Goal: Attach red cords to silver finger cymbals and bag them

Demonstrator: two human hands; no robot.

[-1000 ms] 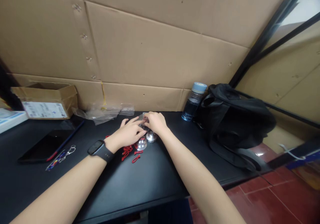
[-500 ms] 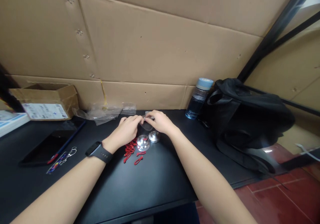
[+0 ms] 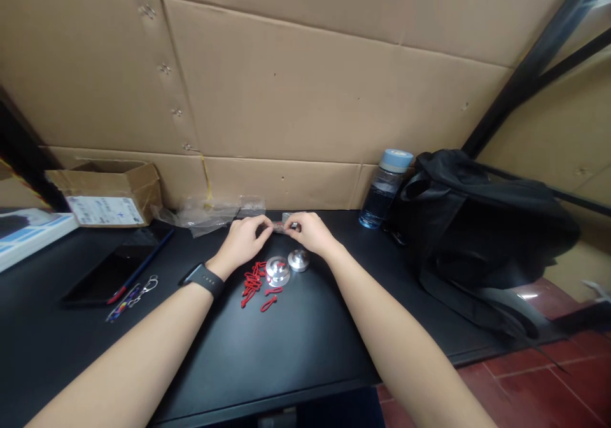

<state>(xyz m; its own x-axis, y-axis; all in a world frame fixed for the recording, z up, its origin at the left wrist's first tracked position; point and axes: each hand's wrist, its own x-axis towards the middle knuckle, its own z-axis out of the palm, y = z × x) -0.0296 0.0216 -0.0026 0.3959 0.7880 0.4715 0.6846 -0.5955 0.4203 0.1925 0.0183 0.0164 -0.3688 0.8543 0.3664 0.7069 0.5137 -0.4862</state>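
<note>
At your far left a white-and-blue flat box (image 3: 35,240) lies beside an open cardboard carton (image 3: 107,205), and in front of the carton rest a dark tablet (image 3: 107,269) and a keychain (image 3: 128,304) with a metal clasp; all of these lie well apart from your fingers. Crumpled clear plastic bags (image 3: 203,216) lie at the foot of the cardboard wall, behind your left hand (image 3: 241,240), whose thumb and forefinger close in a narrow pinch at one end of a small clear packet (image 3: 278,227) with a reddish tint. Just in front of it, on the black tabletop (image 3: 248,364), red cord loops (image 3: 252,283) lie heaped against or just beside the larger silver domed piece (image 3: 277,270); the smaller silver domed piece (image 3: 299,260) sits next to it. The packet spans the gap between your hands, near the back of the table; your right hand (image 3: 310,232) pinches its other end, thumb below fingers, though I cannot tell how firmly. Pull evenly with both pinches, grip only the edges, and hold your wrists clear of the domes so nothing rolls. Further right, the blue-lidded water bottle (image 3: 386,189) and black backpack (image 3: 482,224) leave your elbow room.
</note>
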